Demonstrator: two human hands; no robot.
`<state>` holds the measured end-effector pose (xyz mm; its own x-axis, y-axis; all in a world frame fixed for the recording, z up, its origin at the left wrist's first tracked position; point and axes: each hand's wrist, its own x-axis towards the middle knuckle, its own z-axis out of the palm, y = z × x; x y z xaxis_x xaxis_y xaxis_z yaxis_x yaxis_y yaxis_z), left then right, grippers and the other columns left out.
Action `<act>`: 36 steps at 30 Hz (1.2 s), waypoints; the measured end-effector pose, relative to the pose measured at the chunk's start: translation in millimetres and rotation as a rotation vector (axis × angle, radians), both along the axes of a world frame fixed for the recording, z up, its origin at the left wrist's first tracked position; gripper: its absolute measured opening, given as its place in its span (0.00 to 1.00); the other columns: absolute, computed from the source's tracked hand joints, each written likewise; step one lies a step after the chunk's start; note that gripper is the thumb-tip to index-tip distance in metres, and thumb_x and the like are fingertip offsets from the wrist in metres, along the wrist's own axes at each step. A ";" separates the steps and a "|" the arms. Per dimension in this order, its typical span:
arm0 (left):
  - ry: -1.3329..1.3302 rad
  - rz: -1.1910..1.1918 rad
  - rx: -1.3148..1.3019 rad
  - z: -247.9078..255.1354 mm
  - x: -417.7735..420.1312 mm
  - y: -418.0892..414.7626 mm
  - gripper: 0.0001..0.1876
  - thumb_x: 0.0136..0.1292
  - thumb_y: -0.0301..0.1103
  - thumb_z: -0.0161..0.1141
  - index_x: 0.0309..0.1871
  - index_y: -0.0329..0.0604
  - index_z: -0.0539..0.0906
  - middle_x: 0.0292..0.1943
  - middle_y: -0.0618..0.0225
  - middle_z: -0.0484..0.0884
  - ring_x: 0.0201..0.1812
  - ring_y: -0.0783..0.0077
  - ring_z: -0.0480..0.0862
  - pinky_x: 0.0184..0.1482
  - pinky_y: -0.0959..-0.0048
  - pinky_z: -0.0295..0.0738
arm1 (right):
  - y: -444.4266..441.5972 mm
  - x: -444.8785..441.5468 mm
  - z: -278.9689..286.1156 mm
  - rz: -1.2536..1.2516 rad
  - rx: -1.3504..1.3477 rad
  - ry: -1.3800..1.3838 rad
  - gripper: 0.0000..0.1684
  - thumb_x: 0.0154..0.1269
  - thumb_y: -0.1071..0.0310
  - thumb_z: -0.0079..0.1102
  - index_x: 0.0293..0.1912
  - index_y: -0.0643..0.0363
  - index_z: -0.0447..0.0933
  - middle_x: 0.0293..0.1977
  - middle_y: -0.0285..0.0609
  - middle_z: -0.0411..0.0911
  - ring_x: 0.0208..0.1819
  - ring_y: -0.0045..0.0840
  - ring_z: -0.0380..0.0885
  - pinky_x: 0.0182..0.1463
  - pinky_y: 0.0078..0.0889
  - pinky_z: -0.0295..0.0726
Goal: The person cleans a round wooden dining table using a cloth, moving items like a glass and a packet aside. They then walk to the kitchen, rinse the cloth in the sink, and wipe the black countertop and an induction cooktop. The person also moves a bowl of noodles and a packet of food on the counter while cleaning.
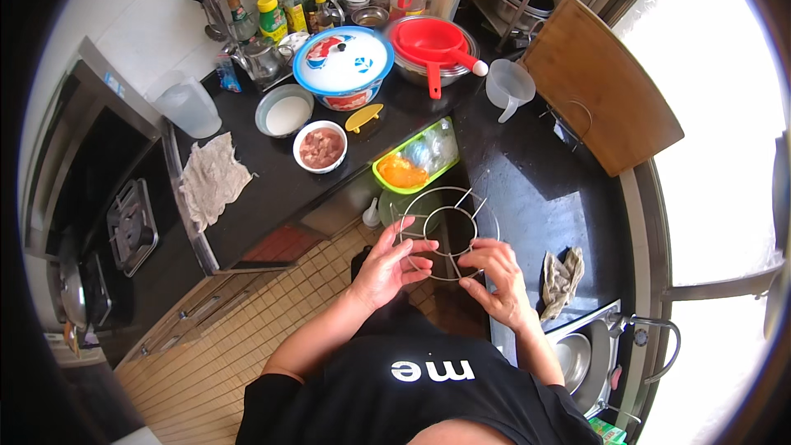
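Both hands hold a round wire steaming rack point(450, 207) in front of the body. My left hand point(388, 262) grips its left side, with thumb and fingers at the wires. On the lower right side, my right hand point(496, 278) pinches the rings. Just beyond the rack lies a green-rimmed plastic basket point(384, 180) with an orange item and clear plastic bags. Farther off, a white bowl of cut raw meat point(321, 146) stands on the dark counter, beside a metal bowl with white contents point(287, 112) and a yellow lid-like piece point(364, 117).
A lidded enamel pot point(343, 68), red strainers point(432, 40) and a plastic measuring jug point(510, 88) stand at the back. A cloth point(213, 179) lies left. On the right are a wooden cutting board point(599, 86), a crumpled rag point(561, 281) and the sink point(571, 361).
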<state>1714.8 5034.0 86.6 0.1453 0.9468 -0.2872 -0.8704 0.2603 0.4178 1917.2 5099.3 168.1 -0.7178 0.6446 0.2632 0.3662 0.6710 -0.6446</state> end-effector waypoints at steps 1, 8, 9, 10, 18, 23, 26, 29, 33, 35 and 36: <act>-0.011 -0.004 0.021 3.1 -3.2 12.4 0.24 0.69 0.34 0.48 0.65 0.55 0.55 0.52 0.52 0.75 0.40 0.69 0.82 0.43 0.69 0.80 | 5.6 -6.5 1.0 -0.118 0.079 -0.018 0.16 0.50 0.65 0.66 0.41 0.57 0.77 0.47 0.41 0.74 0.57 0.40 0.66 0.59 0.42 0.63; -0.005 -0.074 0.179 19.9 -35.2 105.8 0.25 0.68 0.33 0.49 0.66 0.56 0.54 0.51 0.53 0.75 0.39 0.70 0.82 0.45 0.67 0.79 | 46.4 -41.6 18.6 -0.521 0.171 -0.086 0.16 0.48 0.68 0.67 0.41 0.55 0.79 0.55 0.46 0.68 0.53 0.39 0.68 0.50 0.39 0.71; 0.009 -0.081 0.174 21.4 -41.9 112.6 0.26 0.68 0.33 0.49 0.66 0.56 0.54 0.51 0.53 0.75 0.38 0.70 0.82 0.44 0.67 0.79 | 51.7 -47.8 23.2 -0.515 0.289 -0.164 0.16 0.48 0.68 0.67 0.40 0.55 0.79 0.52 0.45 0.71 0.48 0.36 0.72 0.44 0.35 0.74; 0.010 -0.093 0.189 22.3 -47.4 120.3 0.26 0.68 0.34 0.49 0.66 0.56 0.54 0.51 0.53 0.75 0.38 0.71 0.82 0.44 0.67 0.79 | 58.0 -51.3 22.4 -0.519 0.252 -0.139 0.15 0.49 0.69 0.67 0.39 0.57 0.78 0.49 0.45 0.72 0.43 0.33 0.74 0.41 0.32 0.75; 0.038 -0.153 0.274 25.1 -77.9 171.6 0.28 0.67 0.38 0.51 0.67 0.55 0.54 0.52 0.52 0.75 0.41 0.68 0.81 0.47 0.68 0.78 | 107.7 -73.1 27.8 -0.435 0.107 -0.025 0.09 0.53 0.74 0.63 0.33 0.63 0.72 0.39 0.45 0.77 0.27 0.25 0.78 0.32 0.24 0.77; 0.170 -0.134 0.345 25.7 -89.8 197.0 0.29 0.65 0.41 0.53 0.67 0.51 0.55 0.54 0.53 0.73 0.48 0.67 0.79 0.51 0.68 0.74 | 147.0 -72.4 47.8 -0.433 0.112 0.084 0.08 0.53 0.78 0.61 0.33 0.64 0.72 0.38 0.46 0.78 0.30 0.24 0.78 0.34 0.23 0.77; 0.762 -0.134 0.285 -41.6 -97.7 222.2 0.32 0.59 0.41 0.59 0.65 0.45 0.59 0.56 0.53 0.72 0.53 0.61 0.75 0.56 0.66 0.70 | 172.8 -76.0 64.1 -0.416 0.142 0.143 0.08 0.54 0.77 0.61 0.34 0.64 0.72 0.39 0.46 0.78 0.31 0.25 0.78 0.36 0.23 0.78; 1.513 -0.182 0.308 -99.1 -97.1 238.3 0.40 0.52 0.43 0.65 0.65 0.44 0.58 0.61 0.51 0.65 0.61 0.56 0.66 0.62 0.60 0.61 | 202.5 -74.4 79.0 -0.408 0.175 0.193 0.07 0.55 0.77 0.61 0.34 0.65 0.72 0.39 0.46 0.78 0.31 0.23 0.78 0.37 0.22 0.78; 2.078 -0.328 0.336 -134.3 -96.0 263.1 0.47 0.46 0.43 0.69 0.67 0.40 0.55 0.68 0.49 0.50 0.71 0.52 0.48 0.69 0.58 0.47 | 250.9 -58.0 93.0 -0.408 0.073 0.351 0.06 0.59 0.76 0.58 0.35 0.67 0.71 0.40 0.45 0.78 0.32 0.18 0.77 0.37 0.18 0.76; 2.167 -0.374 0.328 -139.4 -91.0 279.2 0.49 0.45 0.44 0.69 0.67 0.36 0.53 0.69 0.48 0.47 0.71 0.50 0.44 0.69 0.54 0.43 | 278.7 -49.5 104.6 -0.391 0.046 0.420 0.06 0.62 0.75 0.55 0.37 0.67 0.70 0.41 0.44 0.78 0.34 0.16 0.76 0.40 0.18 0.75; 2.227 -0.318 0.322 -148.4 -96.2 282.2 0.49 0.44 0.45 0.69 0.67 0.35 0.54 0.69 0.46 0.48 0.71 0.49 0.46 0.69 0.53 0.43 | 294.0 -52.0 110.7 -0.370 0.002 0.445 0.06 0.63 0.74 0.55 0.37 0.67 0.70 0.41 0.44 0.78 0.35 0.16 0.76 0.41 0.18 0.75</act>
<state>1618.6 5316.2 -61.7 0.0230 0.9986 -0.0485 0.9197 -0.0021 0.3926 1865.2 5393.3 278.9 -0.2645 0.8312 0.4891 0.2710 0.5508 -0.7894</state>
